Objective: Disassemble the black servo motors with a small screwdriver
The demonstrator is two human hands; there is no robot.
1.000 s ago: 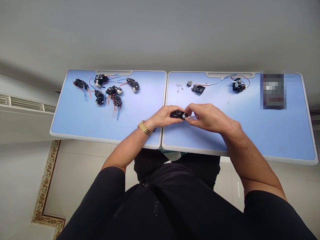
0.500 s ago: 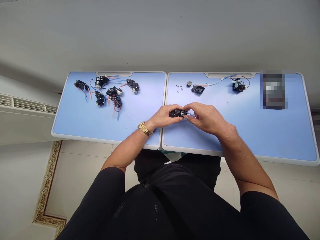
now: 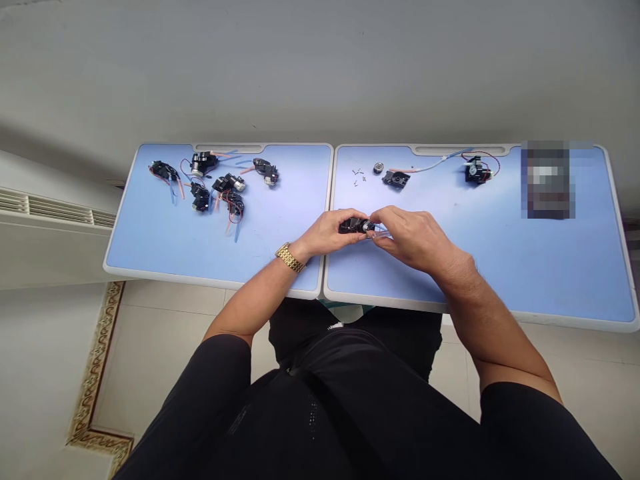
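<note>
My left hand [image 3: 333, 232] grips a small black pump-like assembly [image 3: 351, 227], with the thumb along its near side and the fingers along its far side. At the right end of the assembly, my right hand [image 3: 415, 237] has thumb and fingertips closed on a clear and bluish tube [image 3: 383, 230]. A whitish round part shows between the two hands. My right fingers partly cover the tube, so its far end cannot be made out.
Several black assemblies [image 3: 227, 183] with tubes and red wires lie on the left blue table [image 3: 165, 247]. Toward the back of the right table are small screws [image 3: 359, 175], a round metallic part [image 3: 379, 168], a black housing [image 3: 397, 179] and another assembly [image 3: 477, 171]. A blurred dark object [image 3: 547, 187] sits far right.
My right hand has shifted slightly at the assembly's right end, its knuckles turning a little and covering more of the tube. My left hand stays in place.
</note>
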